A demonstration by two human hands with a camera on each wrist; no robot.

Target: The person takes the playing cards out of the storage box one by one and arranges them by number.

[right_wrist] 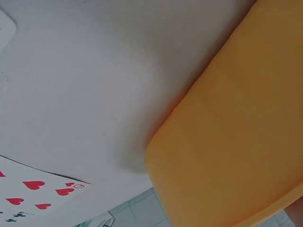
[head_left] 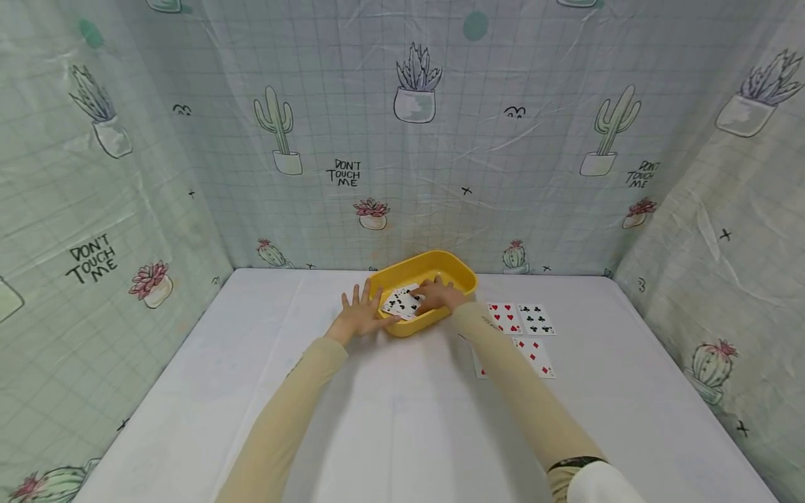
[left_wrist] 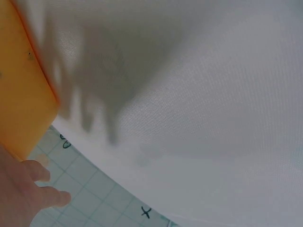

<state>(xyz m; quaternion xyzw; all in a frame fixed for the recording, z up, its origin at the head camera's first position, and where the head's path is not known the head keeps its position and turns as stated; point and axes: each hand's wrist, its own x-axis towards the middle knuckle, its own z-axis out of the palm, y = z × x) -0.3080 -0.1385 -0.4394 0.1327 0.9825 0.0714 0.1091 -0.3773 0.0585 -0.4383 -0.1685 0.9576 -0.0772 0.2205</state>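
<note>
A yellow plastic tray (head_left: 443, 260) lies at the back of the table, tilted to the view, with loose playing cards (head_left: 400, 304) spread in its left half. My left hand (head_left: 356, 321) is at the tray's left end, fingers spread, its thumb reaching along the near rim beside the cards. Over the near rim reaches my right hand (head_left: 438, 296), with its fingers extended onto the cards and thumb and forefinger apart. In the left wrist view, fingers (left_wrist: 52, 196) show beside the tray wall (left_wrist: 23, 90). The right wrist view shows mostly the tray's outer side (right_wrist: 227, 132).
Right of the tray, a six of hearts (head_left: 504, 318) and a six of clubs (head_left: 537, 319) lie face up on the white table (head_left: 390, 419). Nearer are a diamonds card (head_left: 533, 358) and another card (head_left: 480, 367), partly behind my right sleeve. A printed curtain (head_left: 440, 161) encloses the table.
</note>
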